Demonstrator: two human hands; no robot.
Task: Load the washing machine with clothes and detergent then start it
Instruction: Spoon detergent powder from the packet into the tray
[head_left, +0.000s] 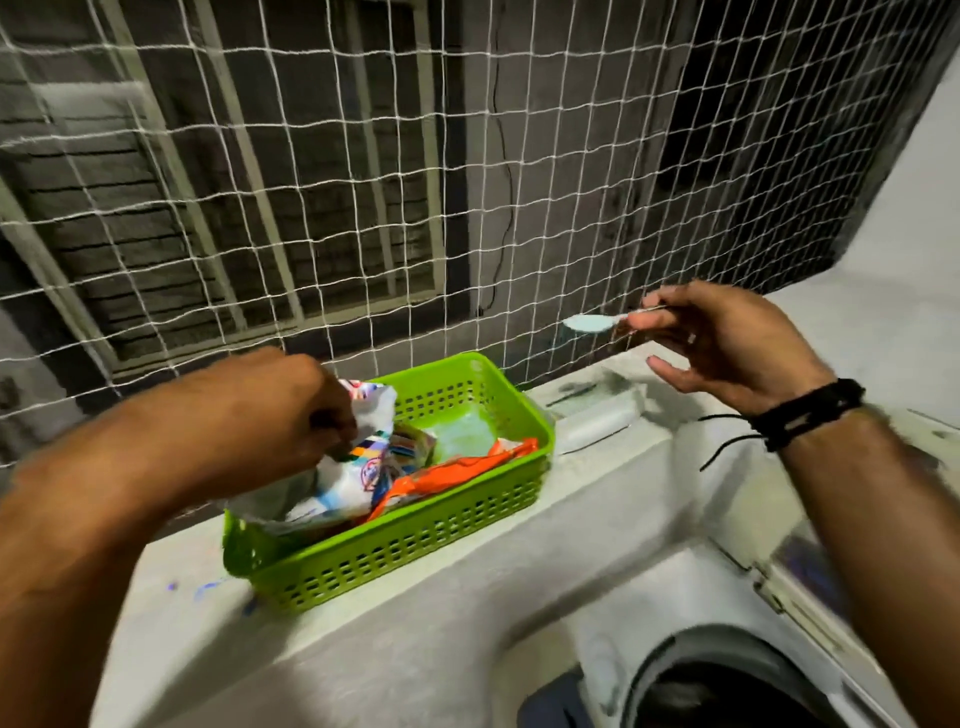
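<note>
Netted ledge (467, 561), crumpled white detergent packet (343, 467), green basket (415, 545)

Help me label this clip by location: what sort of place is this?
Likely a home balcony or utility ledge used for laundry: safety netting facing a neighbouring building, a washing machine open below, and a green basket of detergent packets on the ledge.

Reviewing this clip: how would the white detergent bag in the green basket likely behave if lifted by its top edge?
The detergent bag looks crumpled where the left hand grips it, so it is probably floppy and would sag. Its mouth seems open, so tilting may spill powder into the green basket.
</note>
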